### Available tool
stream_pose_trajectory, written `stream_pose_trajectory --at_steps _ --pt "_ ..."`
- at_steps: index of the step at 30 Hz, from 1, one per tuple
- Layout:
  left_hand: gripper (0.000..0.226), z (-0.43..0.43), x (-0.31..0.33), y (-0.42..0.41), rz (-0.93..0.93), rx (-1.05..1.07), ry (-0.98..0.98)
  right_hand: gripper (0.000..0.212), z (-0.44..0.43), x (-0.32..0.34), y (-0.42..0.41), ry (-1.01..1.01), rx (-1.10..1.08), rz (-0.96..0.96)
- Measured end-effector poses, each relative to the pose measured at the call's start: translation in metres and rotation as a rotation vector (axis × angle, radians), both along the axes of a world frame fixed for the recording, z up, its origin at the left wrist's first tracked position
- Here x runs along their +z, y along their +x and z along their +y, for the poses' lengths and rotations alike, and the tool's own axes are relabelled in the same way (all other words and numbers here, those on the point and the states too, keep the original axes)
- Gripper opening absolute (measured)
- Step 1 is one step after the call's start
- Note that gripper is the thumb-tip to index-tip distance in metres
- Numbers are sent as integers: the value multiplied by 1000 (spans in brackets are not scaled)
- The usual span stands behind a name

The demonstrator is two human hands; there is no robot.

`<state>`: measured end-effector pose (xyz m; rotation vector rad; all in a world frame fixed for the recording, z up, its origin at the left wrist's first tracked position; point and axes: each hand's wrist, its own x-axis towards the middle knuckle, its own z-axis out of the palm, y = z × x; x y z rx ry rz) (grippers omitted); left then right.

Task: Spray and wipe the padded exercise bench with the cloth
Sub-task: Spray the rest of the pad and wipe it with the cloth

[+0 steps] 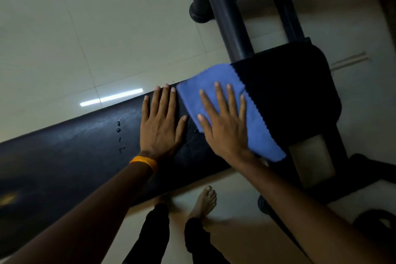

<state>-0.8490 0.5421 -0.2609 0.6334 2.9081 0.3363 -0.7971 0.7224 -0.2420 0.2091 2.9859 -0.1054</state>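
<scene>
The black padded exercise bench (70, 156) runs from lower left to upper right across the view. A blue cloth (216, 79) lies flat on its pad near the right end. My right hand (225, 122) presses flat on the cloth with the fingers spread. My left hand (160, 122), with an orange band at the wrist, rests flat on the bare pad just left of the cloth, holding nothing. Small droplets (119, 133) sit on the pad left of my left hand. No spray bottle is in view.
The bench's dark metal post (225, 13) and frame (287, 13) rise beyond the right end of the pad. Pale floor tiles (85, 28) surround the bench. My bare foot (205, 201) stands on the floor below the pad. A dark round object (377, 221) lies at lower right.
</scene>
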Motion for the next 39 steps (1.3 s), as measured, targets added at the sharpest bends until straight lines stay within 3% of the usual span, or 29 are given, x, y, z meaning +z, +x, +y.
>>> stream_pose_trajectory --at_steps 2,4,8,11,13,17,24,31,33,36,39 --pt "71 0 0 1 -5 1 -3 59 38 -1 -1 -40 201 -41" --pt "71 0 0 3 -5 3 -10 61 94 -6 -32 4 208 -23" --pt "72 0 2 1 -6 2 -19 66 133 -1 -68 21 -119 -35" --pt "72 1 4 1 -14 3 -26 67 74 -2 -37 27 -402 18" --pt "73 1 3 1 -20 3 -34 68 33 4 -9 -8 -463 4" --pt "73 1 1 2 -21 3 -48 75 27 17 6 -127 -400 -140" --pt "73 1 -1 2 -15 0 -56 76 100 4 -30 -28 -149 -95" --pt "74 1 -3 3 -6 2 -53 79 122 12 -62 -27 -255 -54" --pt "74 1 -3 2 -8 7 -49 74 104 28 -43 -51 -281 41" --pt "74 1 -2 2 -8 12 -40 49 68 40 8 -45 -265 183" --pt "74 1 -2 2 -6 12 -27 36 47 30 48 -36 -309 209"
